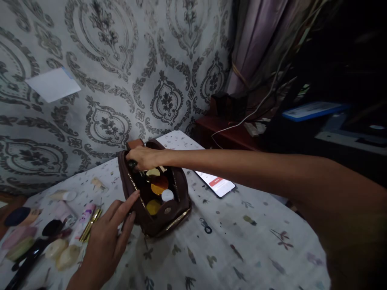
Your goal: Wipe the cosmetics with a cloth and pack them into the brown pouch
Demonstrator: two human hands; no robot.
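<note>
A dark brown zippered bag (178, 189) stands unzipped on the table, with several round-topped containers inside. Among them are a white cap (167, 195), an orange lid (159, 185) and yellow lids (153, 207). My right hand (144, 158) reaches into the bag's far end, its fingers curled by a small black item (132, 163); the fingertips are partly hidden, and what they grip cannot be made out. My left hand (110, 231) lies against the near left side, index finger stretched out and touching the zipper edge, other fingers extended below it.
Left of the bag lie several cosmetics: a gold tube (90, 224), a pink-and-white tube (83, 221), cream-coloured sponges (67, 257) and a black-handled brush (30, 255). A lit phone (219, 184) lies right of the bag. Behind is a patterned curtain (166, 96).
</note>
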